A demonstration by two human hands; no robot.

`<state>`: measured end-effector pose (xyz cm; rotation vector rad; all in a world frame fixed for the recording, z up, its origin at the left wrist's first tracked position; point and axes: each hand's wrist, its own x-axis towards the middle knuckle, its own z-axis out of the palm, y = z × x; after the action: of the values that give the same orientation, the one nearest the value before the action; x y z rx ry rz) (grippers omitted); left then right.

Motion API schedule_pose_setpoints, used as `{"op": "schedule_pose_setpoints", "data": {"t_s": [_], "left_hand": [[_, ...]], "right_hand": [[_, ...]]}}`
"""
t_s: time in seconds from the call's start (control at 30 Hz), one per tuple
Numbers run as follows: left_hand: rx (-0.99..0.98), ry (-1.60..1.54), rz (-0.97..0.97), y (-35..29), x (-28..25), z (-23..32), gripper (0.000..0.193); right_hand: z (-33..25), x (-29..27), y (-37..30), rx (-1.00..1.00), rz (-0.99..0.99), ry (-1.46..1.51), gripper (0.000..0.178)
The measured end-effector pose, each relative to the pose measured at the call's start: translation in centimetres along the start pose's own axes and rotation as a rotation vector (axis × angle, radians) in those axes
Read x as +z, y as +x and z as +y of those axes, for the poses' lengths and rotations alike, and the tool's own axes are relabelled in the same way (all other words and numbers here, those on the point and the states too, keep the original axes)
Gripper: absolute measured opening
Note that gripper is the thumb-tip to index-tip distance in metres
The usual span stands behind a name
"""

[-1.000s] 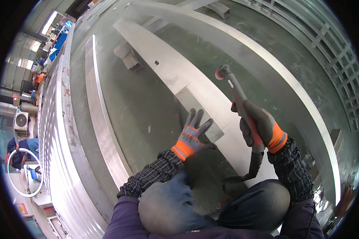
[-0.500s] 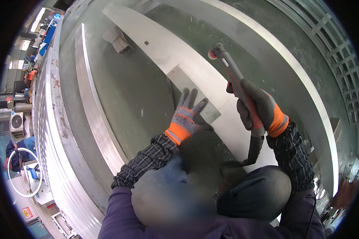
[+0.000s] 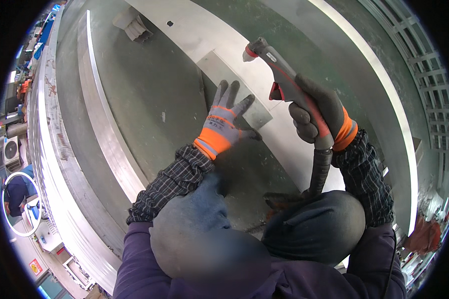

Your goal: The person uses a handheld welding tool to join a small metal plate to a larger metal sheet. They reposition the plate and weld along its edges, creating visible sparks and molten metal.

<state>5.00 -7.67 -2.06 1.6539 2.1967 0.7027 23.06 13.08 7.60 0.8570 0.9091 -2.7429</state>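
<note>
My left hand [image 3: 223, 119], in a grey glove with an orange cuff, has its fingers spread. Its fingertips rest on or just over a small rectangular metal plate [image 3: 213, 66], which lies on a long, pale metal panel [image 3: 199, 31]. Whether they press on the plate I cannot tell. Wrapped in my gloved right hand [image 3: 320, 110] is a grey-and-red torch [image 3: 280, 70] with a red trigger. Its cone-shaped nozzle points left, raised over the panel and apart from the plate. From the torch's lower end a black hose [image 3: 320, 169] runs down past my knee.
More long metal strips stand to the left [image 3: 102, 99] and right [image 3: 384, 84]. A grey block [image 3: 134, 29] lies on the green floor at the far left. Metal grating [image 3: 424, 65] edges the right side. Another person [image 3: 17, 194] is at the far left, beyond a white ring.
The view has shifted, so the panel and plate sit higher in it. The torch keeps its place above the panel, and my left hand's fingers stay spread at the plate.
</note>
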Motion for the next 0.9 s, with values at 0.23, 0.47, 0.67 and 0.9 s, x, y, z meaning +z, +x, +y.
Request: {"op": "schedule_pose_setpoints", "data": {"t_s": [0.23, 0.47, 0.67, 0.9], "left_hand": [[-0.016, 0.035, -0.016, 0.2, 0.3, -0.4, 0.095], [-0.054, 0.001, -0.052, 0.2, -0.5, 0.2, 0.096], [-0.073, 0.024, -0.099, 0.4, -0.4, 0.1, 0.095], [-0.053, -0.007, -0.053, 0.1, 0.3, -0.9, 0.099]], "right_hand": [[-0.1, -0.3, 0.1, -0.001, -0.016, -0.017, 0.054], [-1.5, 1.2, 1.4, -0.057, 0.018, -0.326, 0.056], [-3.6, 2.6, 4.6, -0.107, 0.065, -0.620, 0.056], [-3.5, 6.0, 7.6, -0.089, 0.162, -0.891, 0.053]]}}
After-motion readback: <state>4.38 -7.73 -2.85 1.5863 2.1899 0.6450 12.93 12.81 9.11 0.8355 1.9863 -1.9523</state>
